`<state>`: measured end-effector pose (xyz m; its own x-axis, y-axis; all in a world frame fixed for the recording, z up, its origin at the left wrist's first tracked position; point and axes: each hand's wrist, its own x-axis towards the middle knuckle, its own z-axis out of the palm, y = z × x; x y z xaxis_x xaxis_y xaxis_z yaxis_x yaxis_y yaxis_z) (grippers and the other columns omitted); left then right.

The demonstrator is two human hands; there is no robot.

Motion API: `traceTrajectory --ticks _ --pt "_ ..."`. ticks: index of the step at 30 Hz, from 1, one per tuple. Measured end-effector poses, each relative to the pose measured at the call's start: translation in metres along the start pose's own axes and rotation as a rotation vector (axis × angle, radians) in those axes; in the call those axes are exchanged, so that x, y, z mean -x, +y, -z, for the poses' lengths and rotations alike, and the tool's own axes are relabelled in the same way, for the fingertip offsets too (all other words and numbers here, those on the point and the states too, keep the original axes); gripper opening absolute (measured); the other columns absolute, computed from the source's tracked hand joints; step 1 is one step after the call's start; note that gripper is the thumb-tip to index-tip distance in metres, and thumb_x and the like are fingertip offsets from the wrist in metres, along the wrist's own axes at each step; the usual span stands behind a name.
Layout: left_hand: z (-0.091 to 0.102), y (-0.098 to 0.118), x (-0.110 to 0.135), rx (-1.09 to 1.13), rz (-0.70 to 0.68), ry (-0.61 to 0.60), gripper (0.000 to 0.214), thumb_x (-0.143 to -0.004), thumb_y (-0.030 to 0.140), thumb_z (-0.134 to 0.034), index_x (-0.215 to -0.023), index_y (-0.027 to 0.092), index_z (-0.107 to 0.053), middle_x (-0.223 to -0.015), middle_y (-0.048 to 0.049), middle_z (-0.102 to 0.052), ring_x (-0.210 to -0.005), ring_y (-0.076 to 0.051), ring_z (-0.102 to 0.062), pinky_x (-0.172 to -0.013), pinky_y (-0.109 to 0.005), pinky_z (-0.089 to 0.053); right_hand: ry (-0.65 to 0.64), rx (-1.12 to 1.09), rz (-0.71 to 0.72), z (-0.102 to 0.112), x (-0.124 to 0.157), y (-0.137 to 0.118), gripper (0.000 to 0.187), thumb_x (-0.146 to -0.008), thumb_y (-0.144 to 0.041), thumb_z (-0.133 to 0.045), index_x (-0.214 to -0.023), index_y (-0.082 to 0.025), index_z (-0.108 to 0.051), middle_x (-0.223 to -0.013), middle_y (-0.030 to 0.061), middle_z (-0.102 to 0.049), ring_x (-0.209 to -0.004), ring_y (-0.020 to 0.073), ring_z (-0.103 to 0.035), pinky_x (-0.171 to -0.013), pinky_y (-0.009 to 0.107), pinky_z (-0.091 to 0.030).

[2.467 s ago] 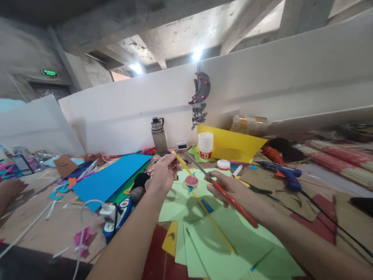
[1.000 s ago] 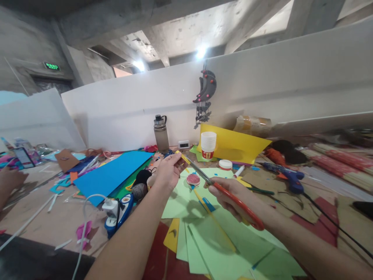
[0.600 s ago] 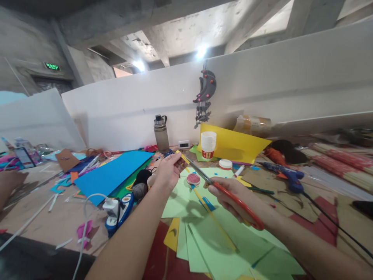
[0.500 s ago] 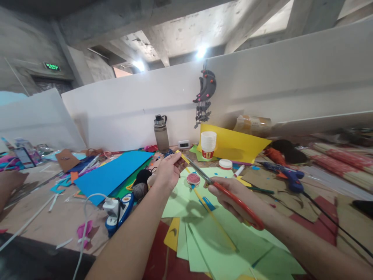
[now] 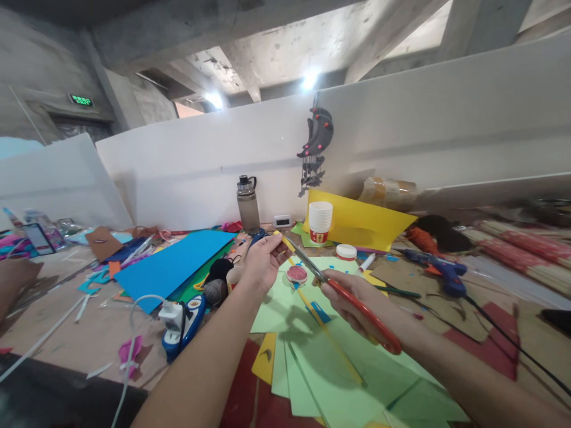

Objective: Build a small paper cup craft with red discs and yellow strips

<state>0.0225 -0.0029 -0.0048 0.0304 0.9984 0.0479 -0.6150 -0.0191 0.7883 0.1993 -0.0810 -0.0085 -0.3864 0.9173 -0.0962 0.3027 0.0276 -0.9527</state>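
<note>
Pinched in my left hand (image 5: 264, 261) is a small yellow paper piece (image 5: 288, 244). My right hand (image 5: 350, 297) grips red-handled scissors (image 5: 366, 315), their blades pointing up and left against the yellow paper. Whether the blades are parted is hard to make out. Below them, a round pink-topped disc (image 5: 297, 274) lies on light green paper sheets (image 5: 330, 362). A long yellow strip (image 5: 339, 351) runs from near the disc toward me, crossing a small blue paper piece (image 5: 319, 311).
Behind stand stacked paper cups (image 5: 320, 223), a bottle (image 5: 248, 205) and a yellow sheet (image 5: 361, 223). Blue card (image 5: 178, 264) and a power strip (image 5: 184, 327) with a white cable lie left. At right rests a blue glue gun (image 5: 450, 276) with a black cord.
Both hands keep nearly the same pose. The scissor blades stay at the yellow paper, and the whole view has shifted very slightly.
</note>
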Motion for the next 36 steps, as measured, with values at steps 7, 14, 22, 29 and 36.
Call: traceTrajectory --ticks 7,14,22,29,36 --pt "-0.0004 -0.0039 0.0003 0.013 -0.007 -0.033 0.009 -0.066 0.014 -0.068 -0.07 0.011 -0.061 -0.067 -0.003 -0.064 -0.062 -0.01 -0.06 -0.065 -0.024 -0.05 -0.017 0.009 0.002 0.0014 -0.002 0.0025 0.041 -0.077 -0.06 -0.048 -0.088 -0.021 -0.047 -0.041 -0.0107 -0.035 -0.028 0.0041 -0.031 -0.026 0.014 -0.027" --pt "-0.0011 -0.0034 0.0008 0.008 0.002 -0.028 0.008 -0.067 0.014 -0.067 -0.07 0.012 -0.06 -0.066 -0.0033 -0.063 -0.062 -0.01 -0.06 -0.065 -0.024 -0.05 0.001 -0.014 -0.008 -0.0004 -0.0026 0.0058 0.038 -0.077 -0.059 -0.049 -0.078 -0.021 -0.044 -0.041 -0.0108 -0.035 -0.027 0.003 -0.03 -0.026 0.013 -0.024" --pt "-0.0025 -0.0025 0.0014 0.003 0.006 -0.017 0.008 -0.067 0.014 -0.068 -0.069 0.012 -0.061 -0.065 -0.003 -0.063 -0.06 -0.01 -0.06 -0.064 -0.023 -0.05 0.008 -0.047 -0.023 -0.0008 -0.0034 0.0075 0.037 -0.077 -0.058 -0.05 -0.081 -0.021 -0.048 -0.04 -0.0107 -0.035 -0.027 0.0038 -0.03 -0.025 0.014 -0.025" --pt "-0.002 -0.001 0.0012 0.012 0.011 -0.032 0.01 -0.068 0.018 -0.067 -0.073 0.012 -0.061 -0.069 -0.004 -0.064 -0.062 -0.011 -0.06 -0.062 -0.024 -0.049 0.002 -0.056 -0.005 -0.0014 -0.0015 0.0049 0.037 -0.077 -0.058 -0.05 -0.079 -0.021 -0.047 -0.04 -0.0115 -0.034 -0.027 0.0033 -0.028 -0.024 0.013 -0.025" --pt "0.0007 0.0022 -0.0007 -0.026 -0.052 -0.022 0.013 -0.065 0.018 -0.069 -0.072 0.013 -0.06 -0.067 -0.0016 -0.063 -0.058 -0.01 -0.058 -0.057 -0.023 -0.048 0.033 0.07 0.042 0.0 -0.0002 0.0065 0.039 -0.076 -0.058 -0.051 -0.086 -0.021 -0.051 -0.041 -0.0104 -0.038 -0.026 0.0039 -0.032 -0.024 0.014 -0.026"
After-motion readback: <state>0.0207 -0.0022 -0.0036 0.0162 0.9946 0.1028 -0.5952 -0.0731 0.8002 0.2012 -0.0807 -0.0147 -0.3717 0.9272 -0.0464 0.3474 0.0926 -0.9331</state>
